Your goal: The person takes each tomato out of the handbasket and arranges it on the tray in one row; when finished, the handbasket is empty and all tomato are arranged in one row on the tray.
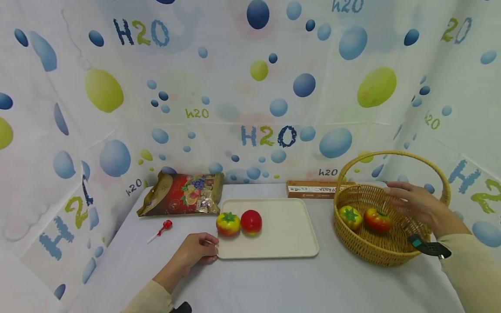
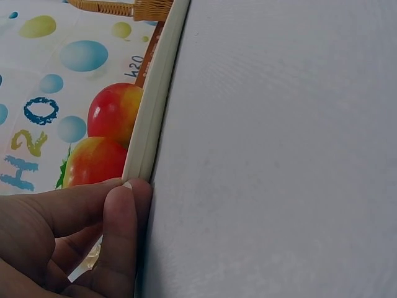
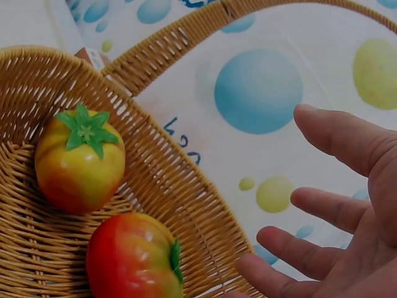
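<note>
Right hand (image 1: 416, 204) hangs over the right side of the wicker basket (image 1: 368, 252), fingers spread apart, nothing held, not touching the fruit. The redder tomato (image 1: 377, 221) sits inside the basket, to that hand's left and a little nearer the person; the yellower tomato (image 1: 350, 217) lies just past it, farther left. Both squat and round, so no strong long axis; redder one looks slightly wider side to side. In the right wrist view its leaf cap is turned toward the hand, while the other's shows on top. Fingertip height above the basket floor is hard to judge. Right hand plainly the nearer to this pair. Left hand (image 1: 195, 252) well apart, thumb and fingers pinching the near left corner of the cream tray (image 1: 287, 232); two more fruits (image 1: 228, 225) stand side by side at the tray's left end.
</note>
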A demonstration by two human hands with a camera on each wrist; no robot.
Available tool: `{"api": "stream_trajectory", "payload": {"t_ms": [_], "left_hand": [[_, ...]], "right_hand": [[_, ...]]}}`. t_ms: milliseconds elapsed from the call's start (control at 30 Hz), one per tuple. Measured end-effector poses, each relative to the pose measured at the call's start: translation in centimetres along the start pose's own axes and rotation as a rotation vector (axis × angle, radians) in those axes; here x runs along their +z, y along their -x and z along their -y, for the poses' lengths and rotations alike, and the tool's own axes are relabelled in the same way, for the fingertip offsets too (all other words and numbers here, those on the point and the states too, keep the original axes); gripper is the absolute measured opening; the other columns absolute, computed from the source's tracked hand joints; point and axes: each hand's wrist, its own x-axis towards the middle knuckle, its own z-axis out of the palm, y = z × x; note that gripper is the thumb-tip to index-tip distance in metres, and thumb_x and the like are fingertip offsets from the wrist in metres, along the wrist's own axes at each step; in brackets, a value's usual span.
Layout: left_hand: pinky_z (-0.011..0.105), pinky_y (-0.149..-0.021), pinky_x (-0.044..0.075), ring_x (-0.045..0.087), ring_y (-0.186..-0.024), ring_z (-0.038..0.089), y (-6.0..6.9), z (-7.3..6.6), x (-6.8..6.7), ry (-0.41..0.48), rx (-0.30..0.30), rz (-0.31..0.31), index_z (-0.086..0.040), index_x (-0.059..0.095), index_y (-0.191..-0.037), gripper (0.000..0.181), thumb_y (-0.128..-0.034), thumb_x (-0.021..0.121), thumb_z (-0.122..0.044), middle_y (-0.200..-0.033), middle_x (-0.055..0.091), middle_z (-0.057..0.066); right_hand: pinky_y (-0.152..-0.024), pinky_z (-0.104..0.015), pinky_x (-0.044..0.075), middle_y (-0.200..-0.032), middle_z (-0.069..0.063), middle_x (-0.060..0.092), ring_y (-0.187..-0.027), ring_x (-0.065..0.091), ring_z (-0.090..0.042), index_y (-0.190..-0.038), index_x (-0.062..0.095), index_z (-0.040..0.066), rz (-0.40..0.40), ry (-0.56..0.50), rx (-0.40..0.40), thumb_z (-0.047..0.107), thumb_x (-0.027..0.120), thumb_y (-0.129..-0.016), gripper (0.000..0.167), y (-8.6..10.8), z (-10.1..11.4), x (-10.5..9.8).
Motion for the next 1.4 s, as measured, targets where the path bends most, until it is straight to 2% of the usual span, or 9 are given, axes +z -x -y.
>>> {"api": "stream_trajectory", "payload": {"t_ms": [67,133,267,500,767,900,1067,1267,1400], "left_hand": [[0.031,-0.069,0.063,0.066,-0.072,0.016,0.0,0.0,0.0,0.0,0.003,0.0,0.0,0.07,-0.108,0.021,-0.0875,0.076,0.001,-0.092,0.065,0.011],[0.031,-0.068,0.063,0.066,-0.072,0.016,0.0,0.0,0.0,0.003,0.003,-0.001,0.0,0.07,-0.108,0.021,-0.0873,0.076,0.001,-0.091,0.065,0.011],[0.03,-0.068,0.063,0.066,-0.072,0.016,0.1,0.0,0.0,0.013,-0.001,0.0,0.0,0.07,-0.108,0.021,-0.0874,0.075,0.002,-0.091,0.064,0.011],[0.03,-0.068,0.063,0.066,-0.072,0.016,0.2,0.0,-0.1,0.017,0.001,-0.001,0.0,0.07,-0.108,0.021,-0.0874,0.075,0.001,-0.091,0.064,0.011],[0.031,-0.068,0.063,0.066,-0.072,0.016,0.1,0.0,-0.1,0.024,0.004,-0.003,0.001,0.07,-0.108,0.022,-0.087,0.075,0.003,-0.091,0.064,0.011],[0.031,-0.069,0.063,0.066,-0.072,0.016,0.1,-0.1,0.0,0.025,-0.005,-0.002,0.001,0.07,-0.108,0.021,-0.0873,0.074,0.004,-0.091,0.064,0.011],[0.031,-0.068,0.063,0.066,-0.072,0.017,0.0,-0.1,0.0,0.023,-0.009,-0.003,0.001,0.07,-0.108,0.022,-0.0872,0.074,0.004,-0.091,0.064,0.012],[0.031,-0.068,0.063,0.066,-0.072,0.016,-0.1,0.0,0.0,0.023,0.0,-0.001,0.001,0.07,-0.108,0.022,-0.087,0.074,0.003,-0.092,0.064,0.011],[0.031,-0.069,0.063,0.066,-0.073,0.016,-0.1,0.1,0.0,0.021,-0.005,0.003,0.0,0.07,-0.109,0.022,-0.0872,0.075,0.002,-0.092,0.065,0.011]], "right_hand": [[-0.107,-0.042,0.051,-0.163,-0.027,0.017,-0.148,0.024,-0.048,-0.162,0.014,0.006,0.006,0.006,0.009,0.052,0.059,-0.1,0.089,-0.3,-0.4,0.0],[-0.115,-0.057,0.04,-0.164,-0.029,0.013,-0.149,0.021,-0.049,-0.163,0.006,0.007,0.017,-0.002,0.016,0.051,0.058,-0.1,0.093,-0.5,-0.8,-0.1],[-0.116,-0.071,0.022,-0.166,-0.031,0.002,-0.15,0.011,-0.054,-0.162,-0.01,0.01,0.055,-0.025,0.03,0.049,0.057,-0.102,0.098,-0.8,-1.4,-0.1],[-0.118,-0.068,0.024,-0.166,-0.031,0.003,-0.15,0.012,-0.053,-0.161,-0.012,0.011,0.043,-0.029,0.076,0.051,0.058,-0.1,0.101,-1.3,-2.3,0.0],[-0.117,-0.067,0.027,-0.165,-0.033,0.003,-0.148,0.013,-0.056,-0.159,-0.02,0.013,0.052,-0.015,0.088,0.054,0.057,-0.1,0.105,-1.6,-3.2,0.0],[-0.119,-0.064,0.027,-0.165,-0.032,0.001,-0.149,0.013,-0.054,-0.16,-0.018,0.013,0.053,-0.026,0.107,0.054,0.057,-0.1,0.105,-1.7,-3.7,0.2],[-0.119,-0.066,0.025,-0.164,-0.033,-0.003,-0.148,0.013,-0.055,-0.16,-0.016,0.01,0.083,-0.024,0.101,0.053,0.056,-0.1,0.103,-1.8,-4.2,0.4],[-0.114,-0.064,0.035,-0.162,-0.034,0.006,-0.143,0.023,-0.055,-0.16,-0.012,0.005,0.119,0.042,0.106,0.053,0.056,-0.101,0.103,-1.7,-4.7,0.8],[-0.11,-0.062,0.042,-0.161,-0.034,0.008,-0.142,0.025,-0.056,-0.161,-0.01,0.003,0.126,0.04,0.107,0.054,0.055,-0.101,0.102,-1.8,-5.0,1.0]]}}
